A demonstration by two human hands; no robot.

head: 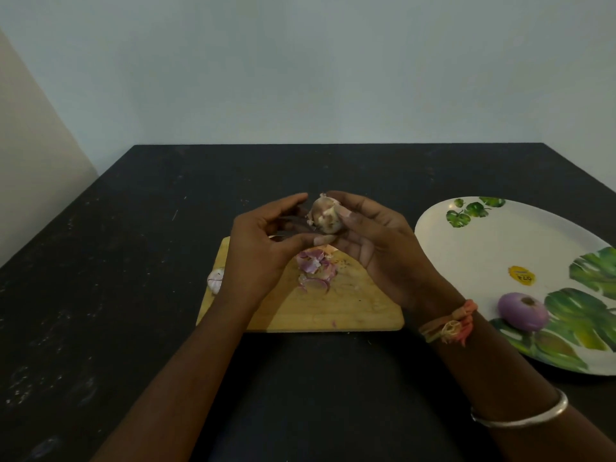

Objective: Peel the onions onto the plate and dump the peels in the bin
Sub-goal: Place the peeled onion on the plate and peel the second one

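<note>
Starting at the middle left of the frame, a papery onion (215,280) sits on the dark table (133,261), touching the left edge of the cutting board (333,311) and half hidden behind the left forearm. Next comes the left hand (256,258), just left of centre, fingers curled around what looks like a knife (293,225), thumb stretched toward the middle. Below the hands, a heap of purple peels (315,268) lies on the board. Dead centre, held above the board's far edge, is the pale onion (325,216), patches of skin on it, gripped by the right hand (376,248) with the thumb pressed on its side and the fingers cupped under it. A thread bracelet (448,323) and a metal bangle (520,418) ring that arm. Far right, the leaf-print plate (483,235) carries a peeled onion (522,311) near its front, close to a yellow sticker (521,275).
</note>
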